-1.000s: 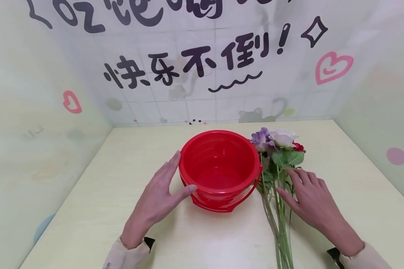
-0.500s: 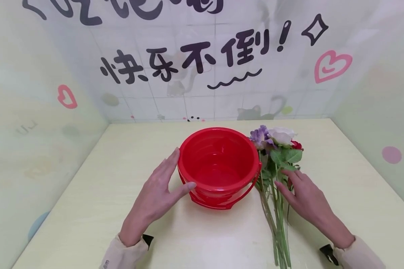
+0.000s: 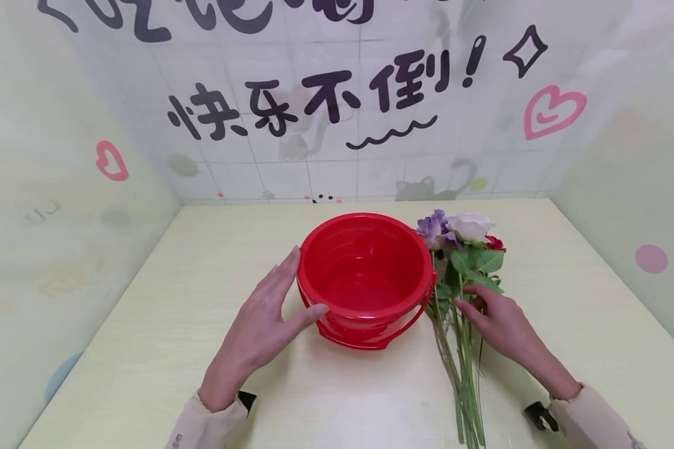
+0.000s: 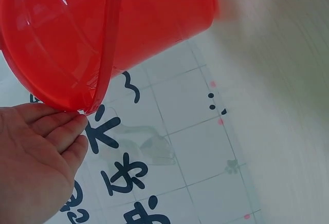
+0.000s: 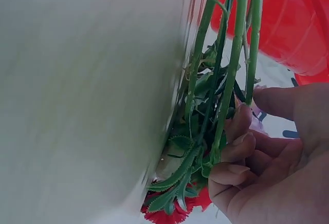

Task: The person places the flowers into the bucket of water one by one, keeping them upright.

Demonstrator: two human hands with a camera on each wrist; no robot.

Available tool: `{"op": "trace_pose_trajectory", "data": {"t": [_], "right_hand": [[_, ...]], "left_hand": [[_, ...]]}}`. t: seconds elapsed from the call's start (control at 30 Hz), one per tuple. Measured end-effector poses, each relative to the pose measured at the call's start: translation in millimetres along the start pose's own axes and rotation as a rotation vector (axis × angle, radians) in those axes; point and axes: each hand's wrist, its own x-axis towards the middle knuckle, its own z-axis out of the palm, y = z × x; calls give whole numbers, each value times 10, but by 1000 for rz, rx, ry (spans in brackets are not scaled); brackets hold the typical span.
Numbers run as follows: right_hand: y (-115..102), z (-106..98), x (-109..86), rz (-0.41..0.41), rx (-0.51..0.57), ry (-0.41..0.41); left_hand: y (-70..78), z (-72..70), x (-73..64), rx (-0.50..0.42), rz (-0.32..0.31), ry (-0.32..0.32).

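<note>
A red plastic bucket (image 3: 365,274) stands upright on the table, its handle hanging down at the front. My left hand (image 3: 261,321) rests against its left side, fingers extended and thumb at the front of the rim; in the left wrist view, fingertips (image 4: 77,121) touch the rim. Right of the bucket lies a bunch of flowers (image 3: 466,249) with purple, white and red blooms and long green stems. My right hand (image 3: 502,318) has its fingers curled among the stems just below the leaves. In the right wrist view, thumb and forefinger pinch a green stem (image 5: 252,54).
The pale wooden table (image 3: 202,268) meets a back wall (image 3: 247,168) printed with black characters and pink hearts. Side walls (image 3: 646,187) flank the table. The stems run toward the table's near edge.
My right hand has moved slightly left, its fingers curling and closing on a stem. My left hand keeps its place on the bucket. The head view has shifted slightly.
</note>
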Motion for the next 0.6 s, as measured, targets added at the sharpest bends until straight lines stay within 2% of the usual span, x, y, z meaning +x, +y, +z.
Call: {"op": "trace_pose_trajectory", "data": {"t": [0.6], "right_hand": [[54, 12, 55, 11, 79, 53]], "left_hand": [[8, 3, -10, -5, -46, -9]]}}
